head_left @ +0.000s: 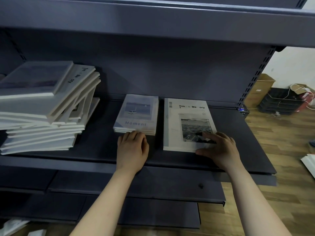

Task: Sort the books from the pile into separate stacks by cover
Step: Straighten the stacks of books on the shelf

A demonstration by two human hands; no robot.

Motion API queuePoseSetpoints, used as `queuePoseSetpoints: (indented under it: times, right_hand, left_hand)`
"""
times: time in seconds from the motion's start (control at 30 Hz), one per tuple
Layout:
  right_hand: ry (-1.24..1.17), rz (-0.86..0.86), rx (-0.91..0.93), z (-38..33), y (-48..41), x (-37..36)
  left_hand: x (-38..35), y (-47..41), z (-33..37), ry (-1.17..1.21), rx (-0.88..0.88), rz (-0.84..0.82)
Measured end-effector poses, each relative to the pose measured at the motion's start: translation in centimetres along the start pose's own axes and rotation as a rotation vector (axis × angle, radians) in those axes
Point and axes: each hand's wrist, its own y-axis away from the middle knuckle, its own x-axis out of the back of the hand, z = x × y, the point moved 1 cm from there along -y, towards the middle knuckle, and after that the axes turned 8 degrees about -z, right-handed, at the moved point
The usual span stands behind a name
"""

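Note:
A tall, untidy pile of white books (42,106) leans on the left of the dark shelf (95,150). In the middle lies a small stack of "Moment" books (136,114) with a pale blue cover. To its right lies a larger stack of "Time & Memory" books (185,123) with a black-and-white photo. My left hand (132,149) touches the near edge of the "Moment" stack with bent fingers. On the near right corner of the "Time & Memory" stack rests my right hand (219,147), fingers spread on the cover and thumb at the front edge.
Another shelf board (153,19) hangs close overhead. Lower shelves (136,201) jut out below. To the right, on the wooden floor, stand a cardboard box (260,89), black trays (283,103) and loose white books (309,162).

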Motion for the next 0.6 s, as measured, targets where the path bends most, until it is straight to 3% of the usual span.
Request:
queuePoseSetpoints:
  times: [0.6]
  right_hand:
    - [-0.006, -0.029, 0.036, 0.03, 0.2, 0.53]
  left_hand:
    - [-0.05, 0.08, -0.14, 0.022, 0.011, -0.016]
